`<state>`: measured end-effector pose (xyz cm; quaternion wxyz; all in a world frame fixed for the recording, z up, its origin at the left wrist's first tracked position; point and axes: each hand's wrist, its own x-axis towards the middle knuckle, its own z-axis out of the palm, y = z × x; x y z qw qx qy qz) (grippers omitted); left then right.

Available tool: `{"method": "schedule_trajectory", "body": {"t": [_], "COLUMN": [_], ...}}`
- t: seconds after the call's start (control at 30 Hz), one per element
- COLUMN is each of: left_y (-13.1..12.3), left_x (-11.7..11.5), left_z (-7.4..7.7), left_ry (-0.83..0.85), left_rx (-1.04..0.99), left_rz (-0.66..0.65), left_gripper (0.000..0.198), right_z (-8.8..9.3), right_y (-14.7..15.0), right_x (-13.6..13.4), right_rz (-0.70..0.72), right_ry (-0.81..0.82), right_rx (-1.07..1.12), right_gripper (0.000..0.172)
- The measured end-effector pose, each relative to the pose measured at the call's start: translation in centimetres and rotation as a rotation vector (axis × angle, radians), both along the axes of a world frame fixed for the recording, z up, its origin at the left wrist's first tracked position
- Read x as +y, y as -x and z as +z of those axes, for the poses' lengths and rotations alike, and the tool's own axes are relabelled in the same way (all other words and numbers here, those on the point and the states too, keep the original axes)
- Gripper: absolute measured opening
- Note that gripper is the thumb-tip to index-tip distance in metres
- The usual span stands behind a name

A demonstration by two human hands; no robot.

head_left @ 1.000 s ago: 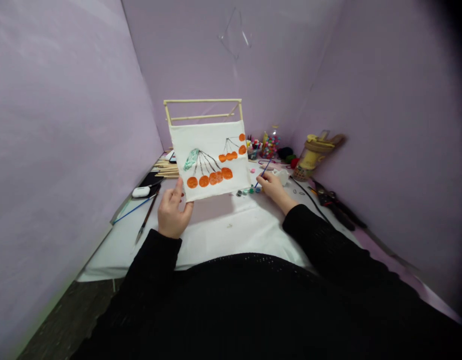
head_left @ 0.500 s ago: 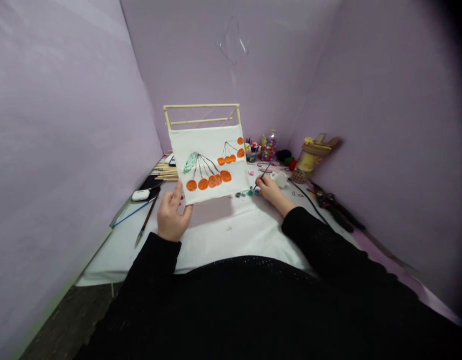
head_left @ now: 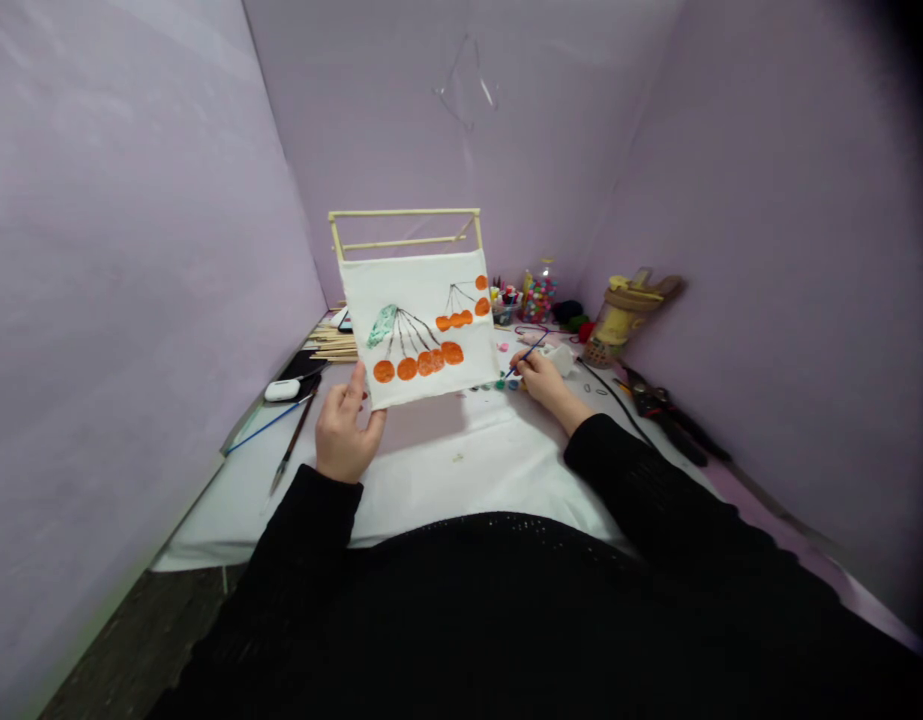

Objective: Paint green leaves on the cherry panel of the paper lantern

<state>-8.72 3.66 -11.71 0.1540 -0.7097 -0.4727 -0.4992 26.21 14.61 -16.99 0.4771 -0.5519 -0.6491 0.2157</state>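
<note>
Cloth (head_left: 420, 325), white and hung from a frame of pale wooden sticks (head_left: 405, 228), stands upright over the middle of the table, painted with orange round fruit on thin dark stems and one green leaf; no writing can be read on it or on anything nearby; the left hand (head_left: 345, 430) grips its lower left corner, thumb in front of the cloth and fingers curled behind; the right hand (head_left: 540, 375) rests on the table just to the right of the cloth, its fingers pinched together around a thin blue brush (head_left: 527, 355) whose tip points down towards a row of small paint pots (head_left: 502, 383) beside the cloth's lower right corner; a white sheet (head_left: 446, 470) covers the table; to the left lie two more brushes (head_left: 285, 430), a small white case (head_left: 281, 389) and a pile of wooden sticks (head_left: 333, 345); at the back stand jars of coloured beads (head_left: 538, 293); to the right a yellow glue gun (head_left: 622, 310) and dark pliers (head_left: 667, 410); lilac walls (head_left: 131, 250) close in on three sides.
</note>
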Motion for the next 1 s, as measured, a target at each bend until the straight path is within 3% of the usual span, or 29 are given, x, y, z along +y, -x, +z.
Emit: {"method": "schedule_trajectory", "body": {"t": [0.43, 1.0], "left_y": [0.0, 0.1], "left_x": [0.0, 0.0], "left_z": [0.0, 0.0], "left_ry": [-0.008, 0.001], "left_rx": [-0.006, -0.005], "left_rz": [-0.011, -0.019], "left_gripper": [0.063, 0.062], "right_z": [-0.6, 0.2], "right_y": [-0.1, 0.3], "right_x": [0.2, -0.8], "right_rz": [0.002, -0.071], "right_ry": [-0.032, -0.04], "right_rx": [0.006, -0.1], "right_gripper": [0.021, 0.03]}}
